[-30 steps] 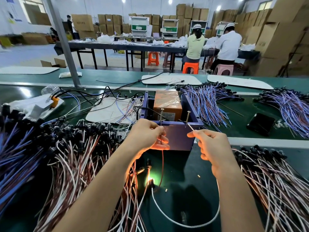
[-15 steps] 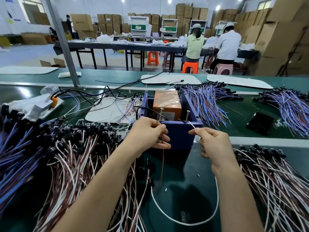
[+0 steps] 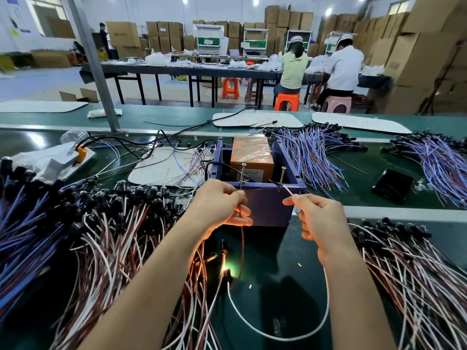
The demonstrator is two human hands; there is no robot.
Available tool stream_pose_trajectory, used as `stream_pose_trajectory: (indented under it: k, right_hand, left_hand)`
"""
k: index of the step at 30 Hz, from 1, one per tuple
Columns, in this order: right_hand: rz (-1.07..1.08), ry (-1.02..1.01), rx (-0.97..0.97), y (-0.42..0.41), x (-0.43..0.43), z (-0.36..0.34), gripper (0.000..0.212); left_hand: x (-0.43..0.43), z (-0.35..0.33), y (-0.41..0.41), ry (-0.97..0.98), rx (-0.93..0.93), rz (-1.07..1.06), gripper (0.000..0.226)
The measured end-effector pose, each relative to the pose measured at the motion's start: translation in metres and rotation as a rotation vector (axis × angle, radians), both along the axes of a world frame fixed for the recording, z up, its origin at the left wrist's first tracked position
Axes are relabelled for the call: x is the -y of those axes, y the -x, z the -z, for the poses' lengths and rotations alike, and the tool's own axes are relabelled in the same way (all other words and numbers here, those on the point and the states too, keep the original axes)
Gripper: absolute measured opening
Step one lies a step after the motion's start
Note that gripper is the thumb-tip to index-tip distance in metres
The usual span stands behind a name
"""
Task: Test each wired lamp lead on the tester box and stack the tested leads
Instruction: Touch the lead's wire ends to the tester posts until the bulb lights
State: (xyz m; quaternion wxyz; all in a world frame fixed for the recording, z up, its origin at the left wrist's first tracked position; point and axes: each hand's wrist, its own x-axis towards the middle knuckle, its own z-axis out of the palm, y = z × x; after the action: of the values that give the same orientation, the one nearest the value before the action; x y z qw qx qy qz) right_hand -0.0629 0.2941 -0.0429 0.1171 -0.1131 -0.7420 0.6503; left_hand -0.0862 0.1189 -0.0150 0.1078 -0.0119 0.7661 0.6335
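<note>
From the head view, the left hand (image 3: 222, 205) pinches the thin brown wire (image 3: 242, 248) of one lamp lead, with its fingers curled round it. The right hand (image 3: 318, 223) pinches the white wire (image 3: 278, 334) of the same lead between thumb and finger. Each wire end is held up to a screw on the near rim of the tester box (image 3: 262, 210): brown at the left screw (image 3: 243, 175), white at the right screw (image 3: 282, 176). The small lamp (image 3: 225, 270) lies on the desk (image 3: 290, 248) below the hands and glows bright, so I think this lead works.

To do this step well, hold both ends steady, each on its own screw. Hold the wires by their plastic coats, and do not let the two bare tips meet. Look down at the lamp before lifting away.

The tester box is purple, with flat, hard walls. Inside it sits an orange block (image 3: 252, 152) wrapped in shiny, crinkled tape. The screws are thin, grey metal and stand up straight. The wires are smooth and bendy, and the white one makes a big loop.

A thick pile of leads (image 3: 113, 236) with round black lamp ends lies on the left, and another heap (image 3: 417, 269) lies on the right. I cannot tell which one is the tested stack.
</note>
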Motion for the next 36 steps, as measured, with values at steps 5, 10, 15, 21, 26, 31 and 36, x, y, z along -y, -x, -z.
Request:
stream_pose_trajectory:
  k: [5, 10, 15, 21, 26, 31, 36]
  right_hand:
    - [0.002, 0.007, -0.003, 0.0, 0.0, -0.001, 0.024]
    - [0.014, 0.008, -0.023, 0.0, 0.0, -0.001, 0.023]
    - [0.016, 0.009, -0.027, 0.0, 0.0, -0.002, 0.023]
    - [-0.007, 0.047, 0.012, 0.0, -0.001, -0.001, 0.021]
    - [-0.017, 0.043, 0.012, -0.001, 0.0, -0.002, 0.023]
    - [-0.022, 0.043, 0.0, -0.002, 0.001, -0.004, 0.022]
    - [-0.246, 0.202, -0.011, -0.013, 0.001, -0.024, 0.028]
  left_hand:
    - [0.0, 0.002, 0.001, -0.015, 0.0, -0.008, 0.024]
    - [-0.001, 0.003, 0.002, -0.02, -0.01, -0.004, 0.025]
    - [-0.001, 0.004, 0.001, -0.024, -0.013, -0.001, 0.025]
    - [-0.001, 0.002, 0.002, 0.012, 0.009, 0.013, 0.024]
    - [-0.001, 0.001, 0.002, 0.012, 0.013, 0.017, 0.024]
    - [-0.001, -0.003, -0.005, -0.031, -0.016, 0.039, 0.023]
    - [-0.011, -0.017, -0.017, -0.088, -0.211, 0.191, 0.018]
